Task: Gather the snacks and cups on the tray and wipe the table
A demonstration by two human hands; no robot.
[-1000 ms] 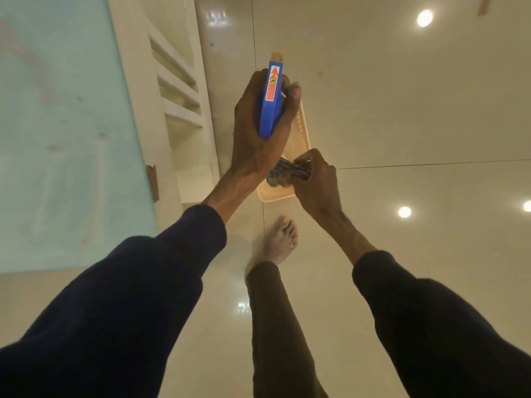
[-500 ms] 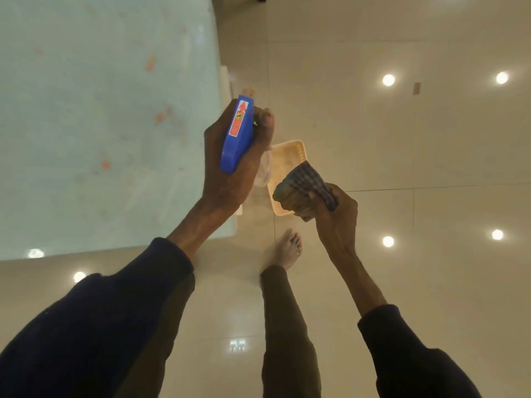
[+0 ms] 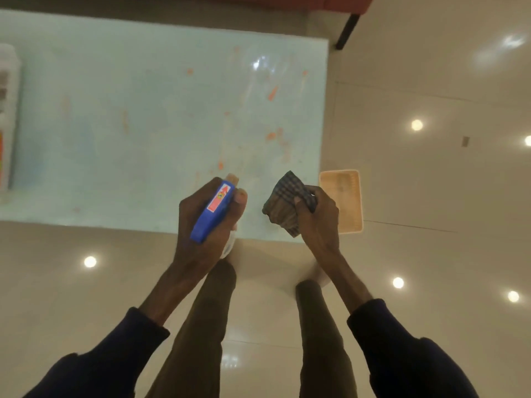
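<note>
A pale blue-green table [image 3: 129, 124] with orange smears fills the upper left of the head view. My left hand [image 3: 207, 225] grips a blue spray bottle [image 3: 212, 211] with a red label, held over the table's near edge. My right hand [image 3: 317, 219] clutches a folded dark checked cloth [image 3: 284, 202] just above the table's near right corner. At the table's far left edge a white tray [image 3: 8, 110] with items is partly cut off by the frame.
A small orange plastic basket [image 3: 349, 208] lies on the glossy tiled floor right of the table corner. A dark chair leg [image 3: 346, 31] stands beyond the table's far right corner. My legs are below, close to the table edge.
The view has swung from the floor and basket to the table top. Both hands, still holding bottle and cloth, now hover over the table's near edge instead of above the basket.
</note>
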